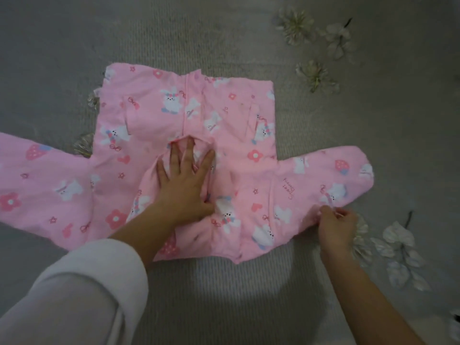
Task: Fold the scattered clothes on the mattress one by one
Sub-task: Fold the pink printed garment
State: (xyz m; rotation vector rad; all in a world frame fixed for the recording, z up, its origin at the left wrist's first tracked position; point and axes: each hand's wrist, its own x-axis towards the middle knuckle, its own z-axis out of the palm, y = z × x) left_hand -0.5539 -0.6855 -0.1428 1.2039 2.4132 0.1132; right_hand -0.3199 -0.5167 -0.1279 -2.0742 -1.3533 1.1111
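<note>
Pink jacket point(189, 115) lies flat; left hand point(185, 183) presses hood point(149, 188), fingers spread; right hand point(336, 225) pinches sleeve point(323, 175) edge; mattress point(224, 33) visible beyond hem

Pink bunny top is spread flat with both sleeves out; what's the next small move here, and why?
Probably the right hand lifts the sleeve edge it pinches and folds it inward over the pink top, since the left hand lies flat on the middle, pinning it.
</note>
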